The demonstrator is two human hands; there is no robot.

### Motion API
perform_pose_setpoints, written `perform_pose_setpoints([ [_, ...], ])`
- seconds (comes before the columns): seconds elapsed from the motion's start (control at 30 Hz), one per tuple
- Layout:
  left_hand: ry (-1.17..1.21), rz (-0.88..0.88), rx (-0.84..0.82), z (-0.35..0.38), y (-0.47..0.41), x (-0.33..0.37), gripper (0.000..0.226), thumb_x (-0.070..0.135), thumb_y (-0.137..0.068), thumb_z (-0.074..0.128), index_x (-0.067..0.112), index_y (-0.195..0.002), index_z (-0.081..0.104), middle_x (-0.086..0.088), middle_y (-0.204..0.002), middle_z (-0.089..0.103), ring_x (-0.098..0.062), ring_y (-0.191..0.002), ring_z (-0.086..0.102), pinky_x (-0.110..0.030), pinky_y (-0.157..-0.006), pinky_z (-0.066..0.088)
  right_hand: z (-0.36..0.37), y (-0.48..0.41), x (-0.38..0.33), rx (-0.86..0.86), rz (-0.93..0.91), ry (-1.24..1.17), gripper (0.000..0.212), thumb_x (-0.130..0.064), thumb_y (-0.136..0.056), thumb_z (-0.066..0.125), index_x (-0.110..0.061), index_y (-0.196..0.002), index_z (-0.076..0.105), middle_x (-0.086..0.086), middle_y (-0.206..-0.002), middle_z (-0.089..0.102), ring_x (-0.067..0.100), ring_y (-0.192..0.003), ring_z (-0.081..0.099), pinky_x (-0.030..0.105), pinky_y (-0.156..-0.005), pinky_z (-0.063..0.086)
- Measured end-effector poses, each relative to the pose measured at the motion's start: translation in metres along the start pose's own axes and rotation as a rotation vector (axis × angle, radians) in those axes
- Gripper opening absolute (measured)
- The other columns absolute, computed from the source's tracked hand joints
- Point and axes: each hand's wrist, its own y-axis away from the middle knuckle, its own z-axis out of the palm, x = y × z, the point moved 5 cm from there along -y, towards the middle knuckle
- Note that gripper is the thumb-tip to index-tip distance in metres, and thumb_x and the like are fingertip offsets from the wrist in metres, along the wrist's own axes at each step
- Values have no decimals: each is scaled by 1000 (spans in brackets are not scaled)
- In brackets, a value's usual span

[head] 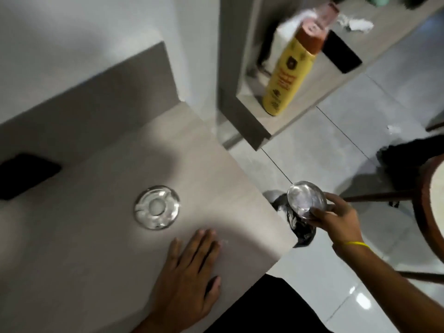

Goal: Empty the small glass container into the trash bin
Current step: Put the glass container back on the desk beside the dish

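Note:
My right hand [336, 218] grips a small round glass container [305, 198], tipped on its side with its base towards me. It hangs past the table's right edge, over a trash bin lined with a black bag [296, 224]; the table hides most of the bin. My left hand [189, 267] lies flat, palm down and fingers spread, on the table's near part. It holds nothing. A second round glass dish [157, 207] with a pale centre sits upright on the table, just beyond my left hand.
The beige table [115, 248] meets a grey wall panel at the back. A black phone [24, 175] lies at its left edge. A yellow spray can [290, 68] stands on a low shelf. A brown round stool [427, 207] stands right, on the tiled floor.

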Motion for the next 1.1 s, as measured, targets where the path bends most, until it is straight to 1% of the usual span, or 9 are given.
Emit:
perform_pose_setpoints([
  [0.1,32,-174,29,-14,6,-2,82,53,-91,63,17,-162,45,-8,-177,33,-31,-163,31,-73,-114,42,62,55,-50,-148,-48,12,30,18,-86,74,-9,-99,74,13,-74,73,18,-52,73,26,-51,64],
  [0.2,111,-414,89,-25,19,-14,82,47,-90,65,17,-163,42,-8,-176,35,-33,-162,33,-72,-119,36,135,108,-75,-339,-40,77,32,20,-83,76,-3,-106,72,23,-75,61,22,-49,67,33,-49,63],
  [0.3,169,-591,153,-30,48,-39,74,44,-93,59,15,-159,43,-10,-174,37,-34,-160,36,-70,-122,28,210,157,-77,-532,-51,154,33,19,-83,76,-6,-104,71,15,-63,59,23,-44,65,34,-43,60],
  [0.37,159,-687,156,-26,75,-59,66,44,-97,55,11,-155,48,-12,-172,40,-35,-158,41,-72,-121,33,254,182,-69,-588,-64,203,34,18,-82,76,-10,-101,70,11,-54,64,24,-35,62,31,-39,54],
  [0.53,147,-826,178,-16,133,-100,71,49,-105,49,9,-163,40,-13,-176,33,-32,-165,25,-72,-124,28,323,221,-44,-596,-139,347,33,2,-80,78,-22,-102,70,14,-59,71,30,-35,64,29,-38,50],
  [0.67,117,-825,200,-12,146,-109,74,52,-106,49,9,-165,37,-10,-178,29,-30,-167,20,-69,-127,23,348,237,-33,-552,-292,415,34,-8,-82,78,-35,-94,60,8,-61,67,23,-32,64,27,-34,48],
  [0.87,129,-848,239,-15,146,-107,74,52,-106,48,12,-167,35,-8,-178,29,-29,-167,18,-68,-128,20,353,250,-41,-491,-610,682,29,-12,-83,80,-11,-104,60,5,-66,67,40,-72,73,47,-74,59],
  [1.03,127,-847,264,-12,147,-108,75,53,-105,48,15,-167,34,-7,-179,27,-28,-167,16,-67,-129,18,339,244,-81,-410,-930,830,24,-20,-86,78,-11,-105,65,11,-92,75,43,-89,72,37,-71,53],
  [1.1,133,-843,266,-11,146,-109,75,52,-104,50,16,-168,33,-7,-179,28,-28,-168,16,-67,-129,18,341,237,-98,-442,-1098,1010,37,-21,-84,78,-13,-119,68,14,-120,67,42,-107,63,45,-84,58],
])
